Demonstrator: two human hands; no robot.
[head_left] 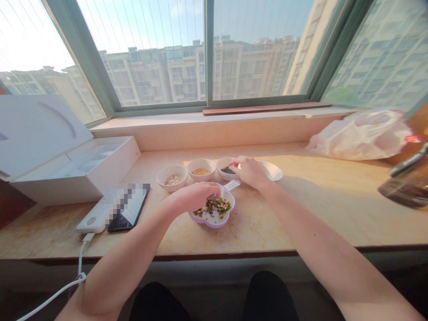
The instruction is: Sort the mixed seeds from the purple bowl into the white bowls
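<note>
My left hand (200, 196) reaches into a purple-rimmed white dish (216, 223) with a short handle. Its fingers are curled together at the mixed green and yellow beans (219, 206); anything between the fingertips is too small to make out. Over the rim of a small white bowl (219, 166) is my right hand (250, 170), fingertips drawn together just above dark beans (228, 170). What they pinch, if anything, cannot be made out. A bowl of yellow grains (201, 172) and a bowl of pale, flaky pieces (174, 179) stand to the left. Partly behind my right wrist sits another white dish (272, 170).
At left lie a phone (129, 214) and a white power bank (95, 218) with a cable, near an open white box (110, 156). A plastic bag (361, 133) and a dark transparent container (406, 187) are at right. The counter's front edge (234, 256) runs before my knees.
</note>
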